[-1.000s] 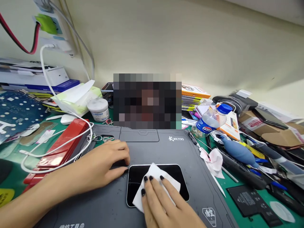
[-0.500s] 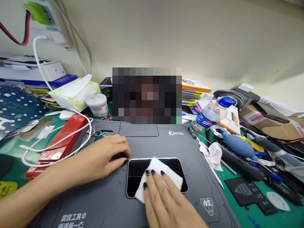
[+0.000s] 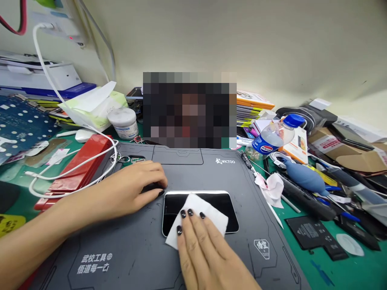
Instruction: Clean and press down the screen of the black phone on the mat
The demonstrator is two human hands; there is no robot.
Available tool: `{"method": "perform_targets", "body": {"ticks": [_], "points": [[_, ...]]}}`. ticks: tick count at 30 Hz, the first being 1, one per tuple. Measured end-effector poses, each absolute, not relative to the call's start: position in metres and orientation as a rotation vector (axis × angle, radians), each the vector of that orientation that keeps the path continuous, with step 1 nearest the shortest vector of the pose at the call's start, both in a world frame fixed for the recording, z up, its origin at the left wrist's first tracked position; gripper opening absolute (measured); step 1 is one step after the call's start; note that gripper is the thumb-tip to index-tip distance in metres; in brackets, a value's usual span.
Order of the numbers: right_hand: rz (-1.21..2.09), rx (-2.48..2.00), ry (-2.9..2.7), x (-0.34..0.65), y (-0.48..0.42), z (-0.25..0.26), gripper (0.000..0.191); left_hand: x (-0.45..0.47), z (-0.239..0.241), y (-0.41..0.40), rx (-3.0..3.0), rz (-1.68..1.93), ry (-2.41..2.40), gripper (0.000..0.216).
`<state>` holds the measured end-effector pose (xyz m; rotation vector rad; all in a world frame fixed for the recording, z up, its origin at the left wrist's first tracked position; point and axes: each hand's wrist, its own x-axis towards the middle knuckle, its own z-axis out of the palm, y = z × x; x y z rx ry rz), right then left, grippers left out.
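A phone (image 3: 172, 207) with a black screen and a silver edge lies flat on a grey work mat (image 3: 133, 241). Over much of its screen is a white wipe (image 3: 210, 204), one corner of it hanging past the near edge. My right hand (image 3: 208, 253) presses the wipe down with straight, flat fingers and is not closed around it. Left of the phone, my left hand (image 3: 140, 187) rests on the mat, fingers loosely bent and thumb apart. I see nothing held in it, though its palm is hidden.
Left of the mat lie a red box-shaped thing (image 3: 80, 165) and a looped white cable (image 3: 116, 161). Behind stand a white jar (image 3: 123, 123) and a tissue pack (image 3: 93, 106). On the right are a bottle (image 3: 272, 137), a blue air blower (image 3: 305, 177) and a black battery (image 3: 314, 235).
My right hand and the wipe have slid left over the phone's screen. The whole scene sits a little higher as the camera tilts down. My left hand stays in place on the mat.
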<state>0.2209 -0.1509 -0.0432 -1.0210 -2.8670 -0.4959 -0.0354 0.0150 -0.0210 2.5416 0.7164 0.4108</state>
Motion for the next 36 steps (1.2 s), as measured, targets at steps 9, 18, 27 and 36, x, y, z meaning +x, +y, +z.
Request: {"method": "perform_targets", "body": {"ticks": [9,18,27,36], "points": [[-0.243,-1.293,-2.840,0.216,-0.127,-0.035,0.092,-0.037,-0.022,0.019,2.528,0.400,0.707,0.022],[0.103,-1.180,-2.968,0.216,-0.112,-0.020,0.087,-0.037,-0.023,0.019,2.520,0.392,0.703,0.024],[0.118,-1.140,-2.977,0.214,-0.112,-0.011,0.075,-0.038,-0.025,0.021,2.516,0.417,0.681,0.022],[-0.125,-1.171,-2.963,0.214,-0.127,-0.029,0.065,-0.039,-0.026,0.021,2.524,0.406,0.669,0.020]]}}
